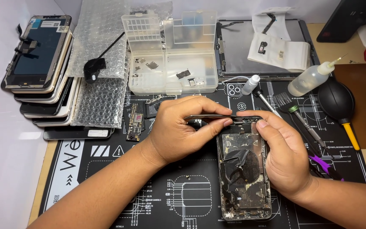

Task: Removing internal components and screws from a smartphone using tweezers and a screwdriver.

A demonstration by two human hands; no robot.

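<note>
An opened phone housing (244, 174) lies on the black work mat (162, 199), its inside covered with black film and glue residue. My left hand (183, 127) pinches a thin dark tool or strip (208, 116) held level over the housing's top edge. My right hand (282, 154) grips the housing's upper right corner, thumb on the top rim where the strip ends. What exactly the strip is cannot be told.
A clear plastic parts box (170, 55) stands open behind. A stack of phone screens (43, 72) and bubble wrap (98, 63) sit at left. A circuit board (134, 123), squeeze bottles (312, 78), black air blower (337, 101), screwdrivers (306, 123) and a tablet (267, 46) lie around.
</note>
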